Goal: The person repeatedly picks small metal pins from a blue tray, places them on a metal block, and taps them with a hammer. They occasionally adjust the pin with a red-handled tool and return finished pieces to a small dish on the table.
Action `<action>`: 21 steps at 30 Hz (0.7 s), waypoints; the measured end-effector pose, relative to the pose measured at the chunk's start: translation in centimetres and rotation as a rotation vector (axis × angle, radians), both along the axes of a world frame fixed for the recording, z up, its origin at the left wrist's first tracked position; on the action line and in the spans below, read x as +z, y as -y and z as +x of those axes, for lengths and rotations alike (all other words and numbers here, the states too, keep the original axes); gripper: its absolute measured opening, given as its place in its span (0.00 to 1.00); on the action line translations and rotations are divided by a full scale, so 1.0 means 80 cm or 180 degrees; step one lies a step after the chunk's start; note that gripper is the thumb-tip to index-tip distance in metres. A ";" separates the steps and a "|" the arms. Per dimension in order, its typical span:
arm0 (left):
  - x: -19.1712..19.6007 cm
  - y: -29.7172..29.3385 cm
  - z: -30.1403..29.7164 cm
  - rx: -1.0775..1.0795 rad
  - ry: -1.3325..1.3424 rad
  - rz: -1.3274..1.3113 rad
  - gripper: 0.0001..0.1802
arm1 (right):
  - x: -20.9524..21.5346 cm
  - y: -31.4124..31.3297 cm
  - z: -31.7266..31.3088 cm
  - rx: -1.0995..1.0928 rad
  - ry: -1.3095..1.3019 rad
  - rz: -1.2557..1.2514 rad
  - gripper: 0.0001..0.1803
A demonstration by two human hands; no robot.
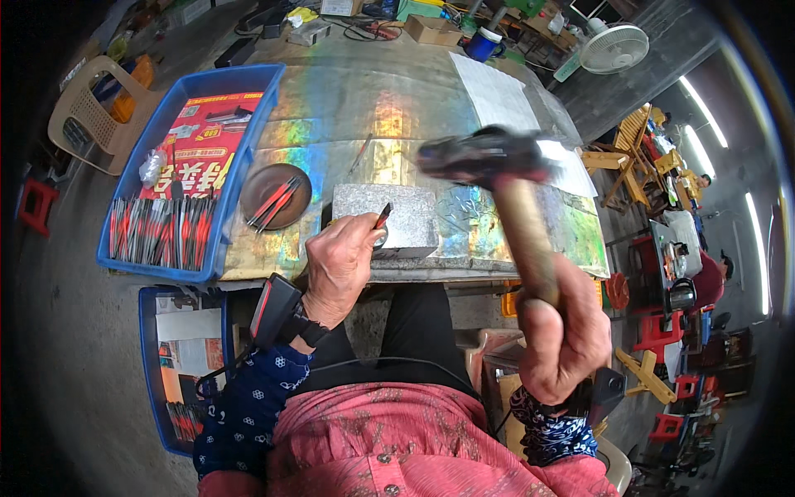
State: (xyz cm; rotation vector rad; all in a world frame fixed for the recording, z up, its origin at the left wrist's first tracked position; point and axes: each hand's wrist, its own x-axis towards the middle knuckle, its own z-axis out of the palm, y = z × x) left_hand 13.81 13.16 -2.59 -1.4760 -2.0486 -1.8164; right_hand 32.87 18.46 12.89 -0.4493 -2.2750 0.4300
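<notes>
My right hand (567,331) is closed around the wooden handle of a hammer (523,236). The hammer's dark head is raised over the right part of the table and smeared by motion. My left hand (341,257) pinches a slim black-and-red piece (383,217) at the near side of a grey stone block (397,203), its tip pointing up and away. The fingers hide the rest of that piece. Left of the block, a round brown dish (296,217) holds several similar red-and-black pieces (275,203).
A blue tray (269,91) at the table's left holds rows of slim pieces (161,236) and red printed card. Another blue bin (147,364) stands below. White paper sheets (497,91) lie at the far right. A fan (614,50) and wooden stools stand beyond.
</notes>
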 end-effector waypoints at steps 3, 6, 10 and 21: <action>-0.002 -0.001 -0.002 -0.0006 -0.0032 0.0035 0.07 | -0.008 -0.005 -0.006 0.0030 0.0581 -0.0334 0.13; -0.002 -0.002 -0.003 0.0029 -0.0124 0.0083 0.07 | -0.019 -0.015 -0.014 0.0109 0.0949 -0.0630 0.13; -0.001 0.001 -0.001 0.0058 -0.0152 -0.0023 0.06 | -0.013 -0.012 -0.013 0.0182 0.0818 -0.0848 0.12; -0.003 -0.001 -0.002 0.0042 -0.0072 0.0121 0.06 | -0.015 -0.011 -0.018 -0.0055 0.1146 -0.0789 0.08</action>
